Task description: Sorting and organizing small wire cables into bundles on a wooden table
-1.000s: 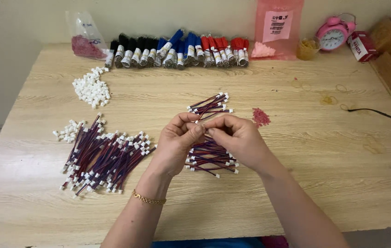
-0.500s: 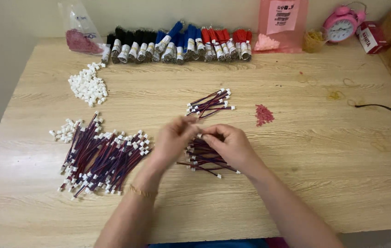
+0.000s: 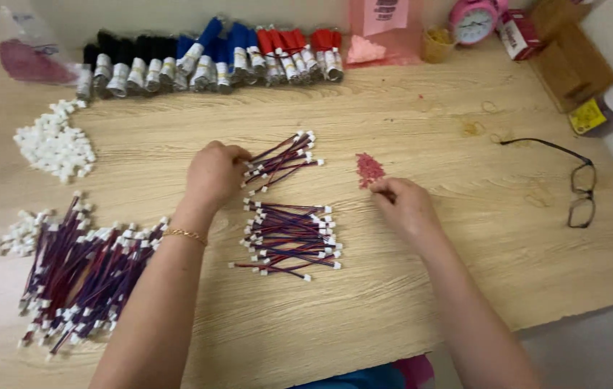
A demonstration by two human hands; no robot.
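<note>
Small bundle of red-and-blue wire leads (image 3: 281,160) with white end connectors: lies fanned on the tabletop (image 3: 429,288), just above centre. The left hand (image 3: 214,173) rests at its left end, fingers curled onto the nearest connectors; whether it actually pinches them cannot be told.

Little heap of red rubber bands (image 3: 369,168): to the right of that bundle. The right hand (image 3: 406,205) sits just below it, fingertips drawn together at the heap's lower edge; whether a band is gripped cannot be told.

Stacked leads (image 3: 290,238), same kind, laid roughly parallel: between the two forearms, below the small bundle.

Large loose pile of leads (image 3: 79,277): near the left edge, with a few stray white connectors (image 3: 19,234) at its upper left.

Heap of white plastic connectors (image 3: 54,142): upper left.

Row of wire bundles (image 3: 209,57) in black, blue and red, each wrapped in a white label: along the far edge.

Clear bag with dark red contents (image 3: 29,57): far left corner.

Pink pouch (image 3: 385,29), pink alarm clock (image 3: 473,20), brown boxes (image 3: 569,61): far right.

Black-framed glasses (image 3: 576,187): right side, lenses down.
</note>
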